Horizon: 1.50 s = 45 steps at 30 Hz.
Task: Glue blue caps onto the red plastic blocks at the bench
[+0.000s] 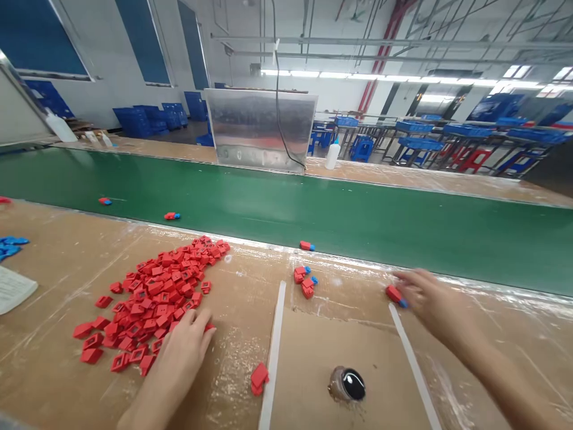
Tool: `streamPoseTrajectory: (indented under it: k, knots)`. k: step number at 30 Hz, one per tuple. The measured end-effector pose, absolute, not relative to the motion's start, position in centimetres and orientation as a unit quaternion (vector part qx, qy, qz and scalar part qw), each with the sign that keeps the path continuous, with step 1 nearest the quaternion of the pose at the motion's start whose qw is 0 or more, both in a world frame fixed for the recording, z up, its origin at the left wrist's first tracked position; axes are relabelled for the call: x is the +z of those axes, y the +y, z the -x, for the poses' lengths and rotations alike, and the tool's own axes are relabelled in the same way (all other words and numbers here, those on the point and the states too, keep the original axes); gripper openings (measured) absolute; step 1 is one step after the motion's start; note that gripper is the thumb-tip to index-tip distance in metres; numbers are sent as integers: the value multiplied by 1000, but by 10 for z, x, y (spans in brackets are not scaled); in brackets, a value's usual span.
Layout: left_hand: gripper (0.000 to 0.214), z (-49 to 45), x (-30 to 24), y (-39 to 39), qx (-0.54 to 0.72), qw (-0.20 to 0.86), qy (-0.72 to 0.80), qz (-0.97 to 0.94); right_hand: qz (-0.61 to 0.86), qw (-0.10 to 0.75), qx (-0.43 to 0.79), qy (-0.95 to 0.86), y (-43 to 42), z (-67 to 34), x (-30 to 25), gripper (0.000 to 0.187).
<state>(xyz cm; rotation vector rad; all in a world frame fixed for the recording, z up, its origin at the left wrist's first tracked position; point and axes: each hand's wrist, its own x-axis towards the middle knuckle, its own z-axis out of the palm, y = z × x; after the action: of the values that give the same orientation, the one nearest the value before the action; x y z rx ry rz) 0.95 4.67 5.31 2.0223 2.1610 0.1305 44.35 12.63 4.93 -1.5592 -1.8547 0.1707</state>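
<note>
While our right hand (433, 304) curls its fingers onto a red-and-blue part (394, 294) near the belt (286, 197), our left hand (181, 358), fingers half spread, touches the red pile (156, 292), kept within easy reach.

Loose heap of small red plastic square frames (156, 298), most with rectangular window, lying flat and overlapping in long diagonal drift. Left hand (181, 352) lies at heap's lower right edge, fingers spread, fingertips at outermost frames. Red plastic block with blue end (394, 294) sits under curled fingers of right hand (432, 301), blue end poking out toward lower right, well apart from heap.
</note>
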Motion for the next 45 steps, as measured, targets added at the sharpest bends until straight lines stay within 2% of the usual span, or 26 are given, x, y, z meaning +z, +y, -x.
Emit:
streamPoseTrajectory:
  k: [2, 5, 8, 10, 12, 17, 20, 23, 26, 29, 32, 36, 39, 45]
  knots:
    - [18, -3, 54, 42, 82, 103, 720, -681, 562, 286, 89, -771, 167, -414, 43, 16]
    - [21, 6, 53, 30, 146, 98, 694, -698, 525, 226, 119, -812, 228, -361, 27, 28]
    - [22, 10, 47, 14, 193, 96, 679, -702, 548, 191, 137, -803, 266, -333, 16, 21]
    - [23, 11, 42, 3, 214, 131, 690, -679, 587, 181, 142, -776, 276, -333, 13, 14]
    - [24, 9, 38, -6, 253, 205, 699, -637, 627, 181, 144, -744, 274, -345, 13, 14]
    - [34, -12, 40, -17, 421, 455, 639, -455, 664, 214, 176, -694, 225, -388, 31, 22]
    - [23, -38, 45, -22, 469, 564, 573, -365, 663, 244, 211, -676, 169, -411, 46, 27]
    - [36, -68, 46, -29, 473, 643, 506, -326, 646, 277, 268, -659, 108, -428, 57, 38]
    - [27, -95, 42, -37, 470, 699, 445, -306, 624, 321, 345, -623, 52, -441, 61, 49]
    - [21, -116, 35, -43, 460, 728, 409, -300, 612, 318, 378, -618, 6, -445, 63, 49]
    - [21, -133, 27, -48, 445, 759, 376, -291, 591, 295, 344, -667, -24, -438, 64, 39]
    - [19, -146, 17, -54, 417, 790, 327, -306, 567, 273, 190, -753, -40, -421, 64, 29]
    - [17, -150, 12, -58, 424, 783, 316, -327, 542, 268, 122, -787, -41, -409, 61, 25]
    - [33, -147, 5, -62, 432, 782, 325, -311, 507, 261, 70, -819, -37, -397, 56, 18]
